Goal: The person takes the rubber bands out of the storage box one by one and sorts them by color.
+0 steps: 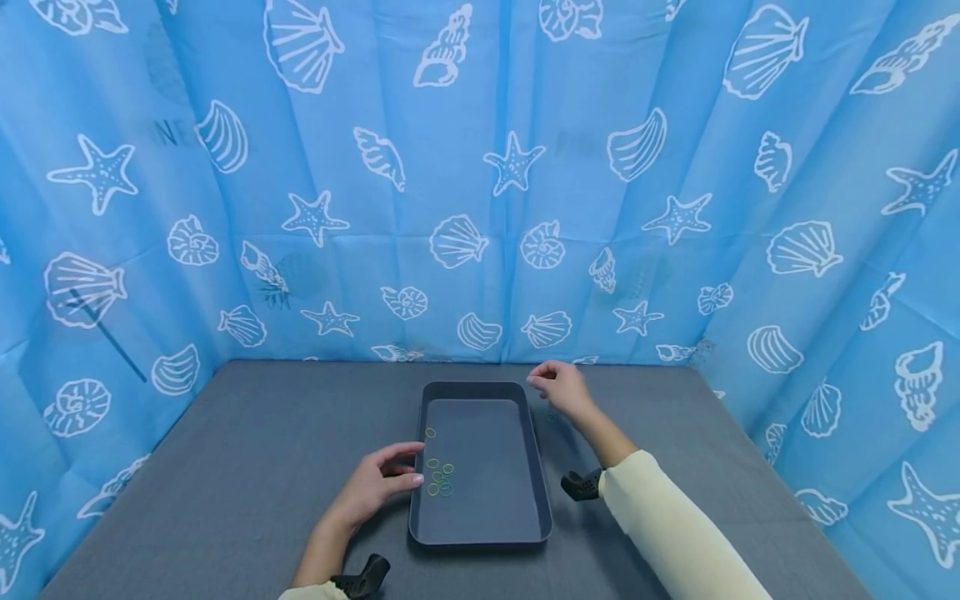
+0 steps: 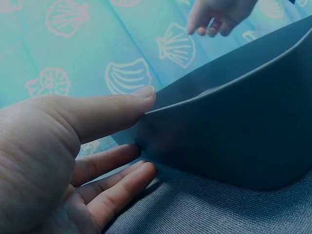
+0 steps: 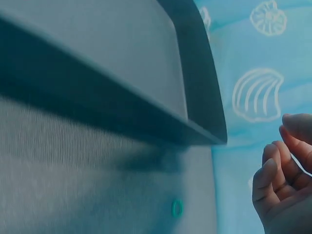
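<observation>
The left hand (image 1: 372, 490) is at the left side of a dark grey tray (image 1: 480, 536). In the left wrist view, its thumb touches the tray's rim (image 2: 204, 96) while its other fingers extend low beside the outer wall. Several thin yellow and green rings lie along the tray's left part, one yellow ring (image 1: 431, 433) farther back. The right hand (image 1: 566, 390) hovers beyond the tray's far right corner, fingers bent, thumb and index tips close together, nothing visible between them. On the table below it lies a small green ring (image 3: 177, 208), outside the tray.
A grey cloth (image 1: 285, 467) covers the table. Behind and at both sides hangs a blue curtain (image 1: 480, 200) with white shells and starfish. A black wrist device (image 1: 581, 485) is at the right wrist, another (image 1: 365, 577) at the left.
</observation>
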A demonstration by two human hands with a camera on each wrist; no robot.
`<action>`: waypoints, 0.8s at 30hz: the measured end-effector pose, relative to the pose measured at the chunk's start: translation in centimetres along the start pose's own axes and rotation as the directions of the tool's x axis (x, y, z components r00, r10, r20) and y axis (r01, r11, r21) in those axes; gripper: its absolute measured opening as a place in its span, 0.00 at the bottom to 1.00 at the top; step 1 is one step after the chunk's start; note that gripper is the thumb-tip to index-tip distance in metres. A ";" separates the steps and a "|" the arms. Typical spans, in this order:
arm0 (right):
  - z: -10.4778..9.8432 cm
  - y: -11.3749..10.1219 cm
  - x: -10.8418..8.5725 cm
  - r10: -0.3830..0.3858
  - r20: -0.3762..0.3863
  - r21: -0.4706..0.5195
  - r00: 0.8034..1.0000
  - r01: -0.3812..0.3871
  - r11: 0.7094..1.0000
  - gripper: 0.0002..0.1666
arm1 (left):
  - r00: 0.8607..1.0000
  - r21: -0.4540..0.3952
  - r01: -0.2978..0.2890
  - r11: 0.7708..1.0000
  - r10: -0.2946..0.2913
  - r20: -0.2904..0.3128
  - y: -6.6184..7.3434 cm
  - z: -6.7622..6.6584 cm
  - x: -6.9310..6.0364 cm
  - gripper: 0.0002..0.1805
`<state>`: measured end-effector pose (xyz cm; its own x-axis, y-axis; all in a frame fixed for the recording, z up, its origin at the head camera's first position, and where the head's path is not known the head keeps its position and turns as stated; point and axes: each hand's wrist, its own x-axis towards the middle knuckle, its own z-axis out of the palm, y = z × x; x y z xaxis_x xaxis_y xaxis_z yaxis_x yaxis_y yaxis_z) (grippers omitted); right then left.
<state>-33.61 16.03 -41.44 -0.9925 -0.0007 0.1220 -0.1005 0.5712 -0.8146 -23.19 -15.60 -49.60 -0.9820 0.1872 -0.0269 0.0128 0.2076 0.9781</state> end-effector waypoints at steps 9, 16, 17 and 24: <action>2.1 -2.1 -0.6 -0.070 0.035 0.071 0.997 0.067 0.995 0.04 | 1.000 0.012 0.003 1.000 -0.003 -0.003 0.3 0.0 -0.3 0.28; 3.4 -3.1 -1.0 -0.116 0.085 0.099 0.990 0.107 0.989 0.03 | 1.000 0.013 -0.004 1.000 0.004 0.008 0.5 -0.1 -0.4 0.28; 3.6 -3.2 -1.1 -0.121 0.093 0.104 0.988 0.111 0.988 0.03 | 1.000 0.013 -0.004 1.000 0.004 0.009 0.5 -0.1 -0.4 0.28; 5.6 -3.9 -1.5 -0.169 0.199 0.137 0.965 0.143 0.980 0.03 | 1.000 0.009 0.002 1.000 -0.002 0.008 0.3 -0.2 -0.3 0.28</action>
<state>-32.15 9.23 -41.60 -0.9549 -0.2606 0.1422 -0.2501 0.4478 -0.8585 -22.96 -15.73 -49.26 -0.9804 0.1946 -0.0309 0.0122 0.2163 0.9763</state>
